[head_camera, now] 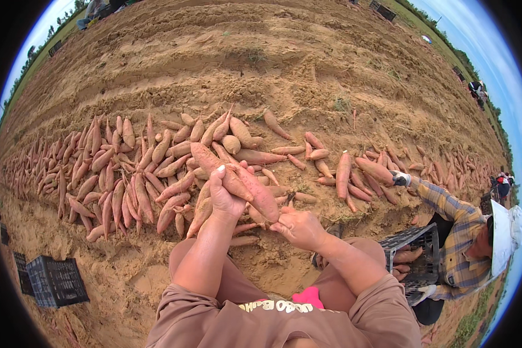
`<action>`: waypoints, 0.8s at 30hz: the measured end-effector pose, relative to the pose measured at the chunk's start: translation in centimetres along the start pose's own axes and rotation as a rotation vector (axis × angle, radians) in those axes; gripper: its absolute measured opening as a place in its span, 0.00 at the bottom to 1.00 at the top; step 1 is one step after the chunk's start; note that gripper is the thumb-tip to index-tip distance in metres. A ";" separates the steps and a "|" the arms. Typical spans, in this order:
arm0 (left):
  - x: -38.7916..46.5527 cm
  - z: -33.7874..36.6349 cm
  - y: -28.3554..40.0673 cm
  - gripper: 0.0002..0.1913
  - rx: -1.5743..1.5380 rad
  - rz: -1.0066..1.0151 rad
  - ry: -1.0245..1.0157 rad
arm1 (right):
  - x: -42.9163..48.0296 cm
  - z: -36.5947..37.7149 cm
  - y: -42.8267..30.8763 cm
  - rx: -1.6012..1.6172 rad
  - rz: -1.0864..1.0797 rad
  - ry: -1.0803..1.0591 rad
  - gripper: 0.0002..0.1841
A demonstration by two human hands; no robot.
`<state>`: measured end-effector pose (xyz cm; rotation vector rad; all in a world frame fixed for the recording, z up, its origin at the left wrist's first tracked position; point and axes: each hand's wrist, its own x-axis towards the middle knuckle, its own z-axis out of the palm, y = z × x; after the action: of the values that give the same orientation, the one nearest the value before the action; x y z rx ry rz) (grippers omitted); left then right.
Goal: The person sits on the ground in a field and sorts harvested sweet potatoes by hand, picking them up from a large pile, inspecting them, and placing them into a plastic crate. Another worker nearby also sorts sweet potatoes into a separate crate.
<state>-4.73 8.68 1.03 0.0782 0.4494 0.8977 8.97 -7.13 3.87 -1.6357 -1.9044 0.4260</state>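
Note:
Two large pink-skinned sweet potatoes are held crosswise above the heap in front of me. My left hand (227, 191) grips both, its thumb lying over the upper sweet potato (213, 163). The lower sweet potato (261, 195) slants down to the right beneath it. My right hand (299, 227) pinches the pointed end of that lower one with thumb and fingertips. Right under my hands lies a long heap of sweet potatoes (143, 198) on sandy soil, partly hidden by my left hand and what it holds.
At right, a co-worker (456, 243) in a plaid shirt holds a sweet potato (374, 170) beside a black plastic crate (411, 256) containing several more. Another black crate (56, 282) stands at lower left. Ridged sandy soil (261, 74) stretches beyond the heap. A pink object (308, 297) is by my lap.

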 end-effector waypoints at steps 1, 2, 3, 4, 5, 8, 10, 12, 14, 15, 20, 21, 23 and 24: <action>-0.1 0.0 -0.2 0.20 0.073 0.060 -0.056 | 0.0 0.3 -0.1 0.017 0.115 -0.059 0.14; -0.2 0.0 -0.4 0.20 0.146 0.118 -0.070 | 0.1 0.7 0.0 0.055 0.218 -0.083 0.14; -0.4 0.1 -0.6 0.21 0.229 0.190 -0.106 | 0.2 1.1 0.0 0.119 0.301 -0.093 0.14; -0.7 0.2 -0.8 0.16 0.247 0.247 -0.234 | 0.4 1.4 0.2 0.109 0.407 -0.174 0.14; -1.1 0.4 -1.3 0.15 0.363 0.289 -0.273 | 0.4 1.8 0.3 0.055 0.439 -0.200 0.15; -2.6 1.7 -2.9 0.14 0.678 0.454 -0.442 | 0.6 2.8 0.5 -0.099 0.510 -0.328 0.16; -3.5 2.7 -3.1 0.14 0.971 0.514 -0.468 | 0.4 3.1 0.2 -0.247 0.586 -0.511 0.18; -3.8 3.3 -2.9 0.14 1.165 0.612 -0.512 | 0.5 2.3 0.7 -0.378 0.570 -0.538 0.18; -3.2 3.4 -2.6 0.15 0.877 0.456 -0.466 | 0.2 0.5 1.4 -0.448 0.575 -0.483 0.16; -2.8 3.1 -2.3 0.15 0.733 0.378 -0.431 | 0.3 -1.0 2.3 -0.471 0.553 -0.272 0.15; -0.8 0.0 -0.7 0.29 0.175 -0.041 -0.072 | -1.3 -7.1 6.2 -0.793 0.608 0.110 0.26; -0.3 -0.1 -0.8 0.31 0.107 -0.037 -0.093 | -1.6 -7.3 6.3 -0.840 0.475 0.260 0.28; -0.4 -0.3 -1.2 0.33 0.089 -0.055 -0.133 | -2.0 -5.3 5.5 -0.060 0.469 0.179 0.28; -0.7 -0.2 -1.7 0.31 0.104 -0.061 -0.168 | -1.6 -4.3 5.0 0.350 0.487 0.173 0.28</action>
<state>-3.92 7.07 0.68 0.2325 0.3403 0.8006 15.70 -8.29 3.89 -1.8122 -1.2123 0.7394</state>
